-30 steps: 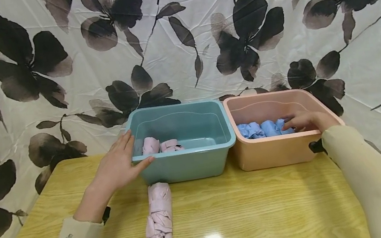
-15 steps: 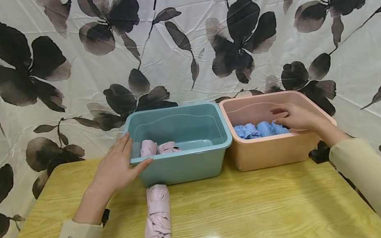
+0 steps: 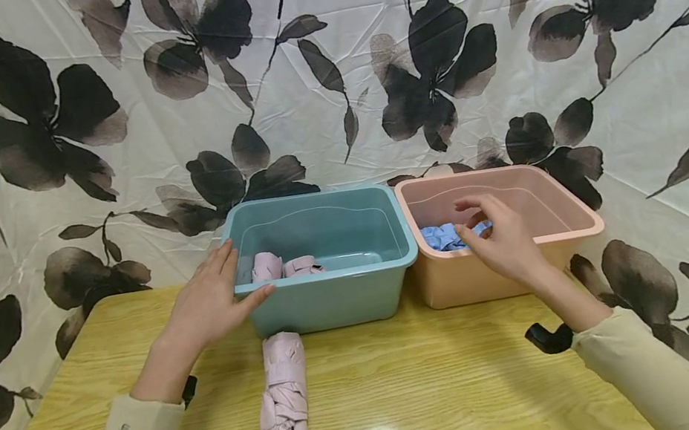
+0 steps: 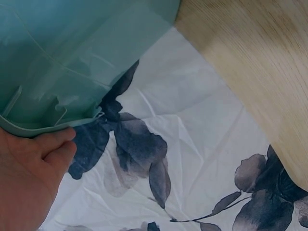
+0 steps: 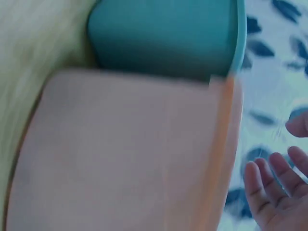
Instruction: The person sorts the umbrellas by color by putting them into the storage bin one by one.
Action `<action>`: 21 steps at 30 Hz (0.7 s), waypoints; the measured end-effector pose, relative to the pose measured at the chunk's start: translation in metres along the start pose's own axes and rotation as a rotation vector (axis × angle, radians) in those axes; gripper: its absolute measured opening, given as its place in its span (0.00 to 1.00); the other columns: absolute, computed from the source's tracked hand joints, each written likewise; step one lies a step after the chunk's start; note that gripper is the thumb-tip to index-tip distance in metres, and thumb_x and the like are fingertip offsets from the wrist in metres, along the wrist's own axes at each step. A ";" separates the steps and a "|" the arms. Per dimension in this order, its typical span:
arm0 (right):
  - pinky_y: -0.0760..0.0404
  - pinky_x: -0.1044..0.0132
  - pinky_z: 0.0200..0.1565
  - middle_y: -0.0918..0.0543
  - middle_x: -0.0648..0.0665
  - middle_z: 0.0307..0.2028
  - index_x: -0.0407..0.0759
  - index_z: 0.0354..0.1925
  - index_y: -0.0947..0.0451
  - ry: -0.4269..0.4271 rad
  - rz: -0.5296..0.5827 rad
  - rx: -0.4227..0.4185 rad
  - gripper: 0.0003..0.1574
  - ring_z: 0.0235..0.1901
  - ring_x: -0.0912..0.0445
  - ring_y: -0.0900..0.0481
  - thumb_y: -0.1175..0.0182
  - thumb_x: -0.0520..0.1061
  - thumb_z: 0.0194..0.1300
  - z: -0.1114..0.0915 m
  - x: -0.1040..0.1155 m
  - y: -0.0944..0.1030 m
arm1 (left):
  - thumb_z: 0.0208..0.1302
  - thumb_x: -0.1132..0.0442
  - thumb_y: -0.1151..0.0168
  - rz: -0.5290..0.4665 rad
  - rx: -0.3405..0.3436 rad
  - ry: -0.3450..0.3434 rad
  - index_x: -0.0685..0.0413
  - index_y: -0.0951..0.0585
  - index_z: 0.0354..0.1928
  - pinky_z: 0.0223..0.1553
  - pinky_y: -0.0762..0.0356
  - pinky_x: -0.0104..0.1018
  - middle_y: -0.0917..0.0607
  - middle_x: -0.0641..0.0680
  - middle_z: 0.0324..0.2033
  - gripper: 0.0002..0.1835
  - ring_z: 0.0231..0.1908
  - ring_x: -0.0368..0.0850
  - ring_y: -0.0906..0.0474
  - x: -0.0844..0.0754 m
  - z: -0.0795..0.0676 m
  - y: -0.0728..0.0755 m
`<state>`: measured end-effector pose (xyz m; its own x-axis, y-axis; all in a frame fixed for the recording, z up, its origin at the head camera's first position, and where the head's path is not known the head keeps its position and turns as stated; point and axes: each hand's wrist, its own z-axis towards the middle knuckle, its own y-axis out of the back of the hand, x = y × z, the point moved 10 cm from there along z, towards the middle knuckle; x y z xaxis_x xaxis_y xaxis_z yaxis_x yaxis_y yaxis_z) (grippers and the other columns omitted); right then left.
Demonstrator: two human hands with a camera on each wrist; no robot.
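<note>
My left hand (image 3: 205,297) rests with straight fingers on the left corner of the teal bin (image 3: 331,300); the left wrist view shows its fingertips (image 4: 61,149) along the bin's rim. In that bin lie two rolled pink umbrellas (image 3: 266,266). Another pink folding umbrella (image 3: 283,394), strap toward me, lies on the table in front. My right hand (image 3: 502,239), fingers loosely bent and holding nothing, hovers over the front rim of the peach bin (image 3: 463,282). Blue rolled bundles (image 3: 444,237), like folded umbrellas, lie inside, partly hidden behind the hand.
The bins stand side by side at the back of the yellow wood-grain table (image 3: 412,385). A floral cloth (image 3: 320,61) hangs right behind them. Light glares off the table near the front edge.
My right hand has come up out of the peach bin, away from the blue bundles, and moved left and toward me, over the front rim. The left hand stays on the teal bin.
</note>
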<state>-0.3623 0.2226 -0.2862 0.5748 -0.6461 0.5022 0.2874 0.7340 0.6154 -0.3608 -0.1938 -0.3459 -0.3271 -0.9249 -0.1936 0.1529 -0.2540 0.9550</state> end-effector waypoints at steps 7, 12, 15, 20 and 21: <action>0.16 0.71 0.33 0.17 0.40 0.49 0.35 0.56 0.20 0.143 0.183 -0.057 0.21 0.37 0.52 0.17 0.32 0.30 0.64 -0.022 0.046 -0.036 | 0.72 0.28 0.48 0.009 0.006 0.002 0.76 0.43 0.77 0.76 0.49 0.65 0.48 0.72 0.79 0.57 0.79 0.71 0.53 0.001 0.000 -0.001; 0.16 0.61 0.27 0.19 0.42 0.43 0.35 0.56 0.21 0.252 0.262 -0.002 0.22 0.30 0.55 0.20 0.33 0.29 0.63 -0.040 0.080 -0.075 | 0.72 0.28 0.47 0.005 0.004 0.005 0.76 0.44 0.77 0.76 0.48 0.65 0.48 0.72 0.79 0.57 0.79 0.71 0.53 0.001 -0.001 0.000; 0.17 0.62 0.29 0.19 0.42 0.48 0.37 0.58 0.23 0.254 0.244 0.091 0.23 0.32 0.55 0.21 0.32 0.33 0.66 -0.050 0.094 -0.104 | 0.72 0.28 0.47 0.005 0.002 0.007 0.76 0.43 0.77 0.76 0.48 0.65 0.48 0.71 0.80 0.57 0.79 0.70 0.53 0.002 -0.001 0.000; 0.17 0.67 0.39 0.24 0.44 0.60 0.41 0.65 0.27 0.183 0.127 0.326 0.29 0.44 0.54 0.19 0.31 0.45 0.70 -0.067 0.104 -0.158 | 0.71 0.28 0.46 0.002 -0.005 0.007 0.76 0.43 0.77 0.76 0.47 0.65 0.48 0.71 0.80 0.57 0.79 0.70 0.53 0.002 0.000 0.000; 0.17 0.66 0.41 0.25 0.44 0.62 0.42 0.66 0.28 0.166 0.110 0.378 0.31 0.46 0.54 0.19 0.31 0.48 0.70 -0.070 0.106 -0.169 | 0.71 0.28 0.47 0.003 -0.005 0.007 0.76 0.43 0.77 0.76 0.47 0.65 0.48 0.71 0.80 0.57 0.79 0.70 0.52 0.002 0.000 0.000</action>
<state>-0.2963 0.0452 -0.3797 0.7109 -0.5028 0.4917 -0.0658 0.6485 0.7583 -0.3613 -0.1959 -0.3467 -0.3199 -0.9276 -0.1929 0.1580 -0.2529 0.9545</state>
